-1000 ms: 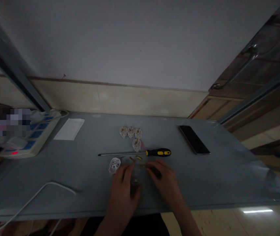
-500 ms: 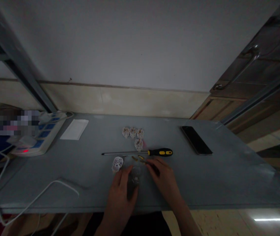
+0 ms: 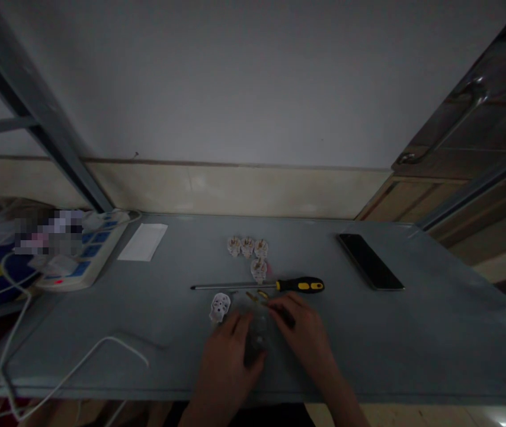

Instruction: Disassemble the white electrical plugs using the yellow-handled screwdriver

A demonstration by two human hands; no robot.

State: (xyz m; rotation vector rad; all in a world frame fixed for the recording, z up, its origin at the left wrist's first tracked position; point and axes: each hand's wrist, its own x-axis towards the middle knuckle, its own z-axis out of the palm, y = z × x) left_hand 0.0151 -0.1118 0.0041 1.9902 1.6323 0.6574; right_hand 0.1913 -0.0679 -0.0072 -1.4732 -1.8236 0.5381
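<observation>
My left hand (image 3: 230, 356) rests near the table's front edge, fingers curled around a small clear object (image 3: 257, 338) that I cannot make out. My right hand (image 3: 301, 329) sits just right of it, fingertips pinched at small brass pieces (image 3: 256, 295) on the grey table (image 3: 413, 332). A white plug cover (image 3: 220, 306) lies left of my left fingers. A screwdriver (image 3: 279, 286) with a black and yellow handle lies across the table just beyond both hands. Several white plug parts (image 3: 248, 248) sit in a cluster behind it.
A black phone (image 3: 371, 269) lies at the right rear. A white paper (image 3: 143, 242) and a power strip (image 3: 82, 261) with blue sockets sit at the left, with white cables (image 3: 79, 362) trailing over the front edge. A metal frame rises at the left.
The view has shifted, so everything sits a little lower and further right in the picture. My right fingertips have reached closer to the brass pieces. My left hand keeps its hold.
</observation>
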